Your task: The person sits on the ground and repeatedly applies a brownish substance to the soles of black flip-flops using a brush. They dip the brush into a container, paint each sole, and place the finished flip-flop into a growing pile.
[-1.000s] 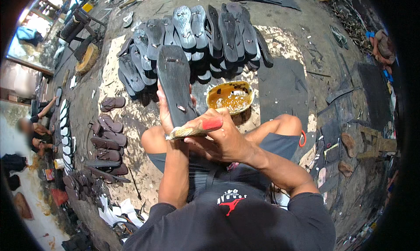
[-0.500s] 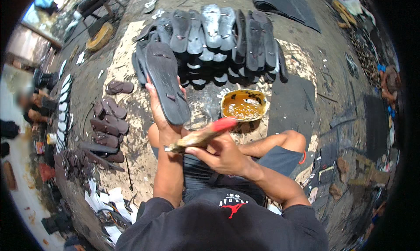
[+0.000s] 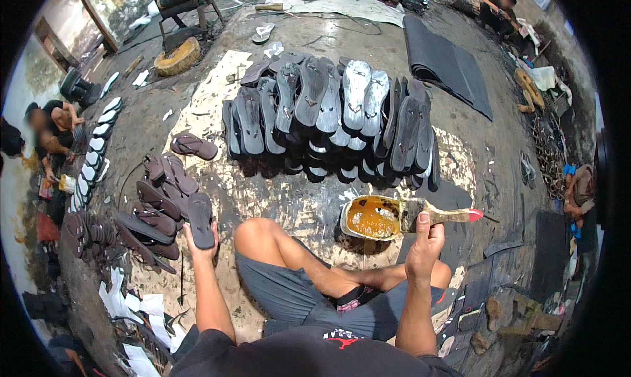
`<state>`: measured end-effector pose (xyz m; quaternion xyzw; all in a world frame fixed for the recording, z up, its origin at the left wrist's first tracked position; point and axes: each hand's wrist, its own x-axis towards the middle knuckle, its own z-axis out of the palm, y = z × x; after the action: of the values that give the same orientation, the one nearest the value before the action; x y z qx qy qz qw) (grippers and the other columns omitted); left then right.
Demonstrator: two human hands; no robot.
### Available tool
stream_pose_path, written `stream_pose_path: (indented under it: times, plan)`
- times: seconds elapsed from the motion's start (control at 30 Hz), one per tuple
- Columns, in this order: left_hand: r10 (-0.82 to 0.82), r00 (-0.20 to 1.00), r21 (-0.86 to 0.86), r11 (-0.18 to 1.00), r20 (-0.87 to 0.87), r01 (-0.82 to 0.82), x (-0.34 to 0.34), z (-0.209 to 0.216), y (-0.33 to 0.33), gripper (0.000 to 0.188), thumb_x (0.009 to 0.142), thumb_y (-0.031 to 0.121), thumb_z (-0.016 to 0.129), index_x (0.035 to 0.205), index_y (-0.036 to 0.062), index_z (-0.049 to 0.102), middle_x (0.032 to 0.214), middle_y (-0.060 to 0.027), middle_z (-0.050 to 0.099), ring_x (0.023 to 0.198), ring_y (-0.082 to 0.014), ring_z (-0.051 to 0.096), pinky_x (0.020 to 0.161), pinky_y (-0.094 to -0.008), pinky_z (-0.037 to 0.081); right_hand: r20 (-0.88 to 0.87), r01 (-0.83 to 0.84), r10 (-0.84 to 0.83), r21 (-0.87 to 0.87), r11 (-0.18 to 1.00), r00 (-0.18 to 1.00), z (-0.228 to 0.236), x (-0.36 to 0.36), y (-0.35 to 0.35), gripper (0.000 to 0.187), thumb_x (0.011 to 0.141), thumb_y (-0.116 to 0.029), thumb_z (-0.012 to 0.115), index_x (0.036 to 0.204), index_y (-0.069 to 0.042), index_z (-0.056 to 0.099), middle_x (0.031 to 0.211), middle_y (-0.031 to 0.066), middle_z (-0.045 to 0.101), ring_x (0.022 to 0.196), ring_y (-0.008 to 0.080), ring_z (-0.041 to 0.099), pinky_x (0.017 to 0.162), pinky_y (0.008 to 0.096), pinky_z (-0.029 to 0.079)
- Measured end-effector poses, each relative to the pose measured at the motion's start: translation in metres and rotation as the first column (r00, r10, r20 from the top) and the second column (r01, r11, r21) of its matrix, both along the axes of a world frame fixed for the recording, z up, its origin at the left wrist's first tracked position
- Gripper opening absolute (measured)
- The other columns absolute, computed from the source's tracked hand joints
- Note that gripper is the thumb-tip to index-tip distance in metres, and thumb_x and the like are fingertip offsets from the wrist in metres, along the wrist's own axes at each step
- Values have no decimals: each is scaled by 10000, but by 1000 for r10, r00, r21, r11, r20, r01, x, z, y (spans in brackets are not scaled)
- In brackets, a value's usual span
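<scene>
Fingers of the left hand [image 3: 197, 235] now grip a sole [image 3: 200, 220], swung to nine o'clock; right hand [image 3: 424, 242] clamps the brush [image 3: 444, 214] over the glue bowl [image 3: 371, 217].

My left hand [image 3: 197, 235], arm stretched out to the left and forward, fingers curled shut in a grip. My right hand [image 3: 424, 242], forearm raised upright, fingers closed, thumb on top. Both knees bent between my arms.
</scene>
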<state>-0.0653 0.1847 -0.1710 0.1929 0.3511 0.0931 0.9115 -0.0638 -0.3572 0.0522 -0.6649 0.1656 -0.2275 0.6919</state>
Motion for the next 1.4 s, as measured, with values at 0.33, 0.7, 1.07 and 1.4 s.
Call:
stream_pose_path:
  times: [0.33, 0.7, 1.07, 1.4]
  plan:
    - [-80, 989, 153, 983, -121, 98, -92, 53, -34, 588, 1010, 387, 576, 1408, -30, 461, 1322, -235, 603, 1233, -419, 612, 971, -550, 549, 10, -5, 6, -73, 997, 1000, -13, 24, -7, 230, 1050, -229, 628, 1117, -9, 623, 1011, -16, 616, 897, 52, 511, 803, 226, 440]
    - [-326, 874, 367, 911, 360, 189, 177, 146, -105, 543, 1016, 78, 591, 1496, 25, 344, 1262, -157, 628, 1140, -349, 692, 815, -356, 642, 53, 109, -107, -39, 993, 993, 2, 28, -6, 256, 1046, -291, 634, 1034, -36, 614, 968, -21, 604, 884, 64, 500, 814, 241, 408]
    - [-383, 924, 799, 560, 14, 220, 247, 82, -104, 599, 1012, 176, 592, 1528, 41, 320, 1263, -82, 630, 874, -214, 744, 608, -269, 561, -75, 325, -359, -284, 902, 930, -16, -8, -58, 297, 1044, -316, 634, 937, -48, 565, 876, -35, 513, 829, 69, 430, 756, 251, 377]
    - [402, 835, 914, 10, -376, 406, 331, -84, 174, 801, 861, 341, 739, 1521, 69, 376, 1301, -230, 642, 1214, -383, 607, 1056, -472, 456, -286, 193, -296, -338, 921, 911, -26, 29, -50, 373, 1053, -366, 593, 1055, 3, 647, 949, -7, 583, 907, 95, 490, 835, 285, 424]
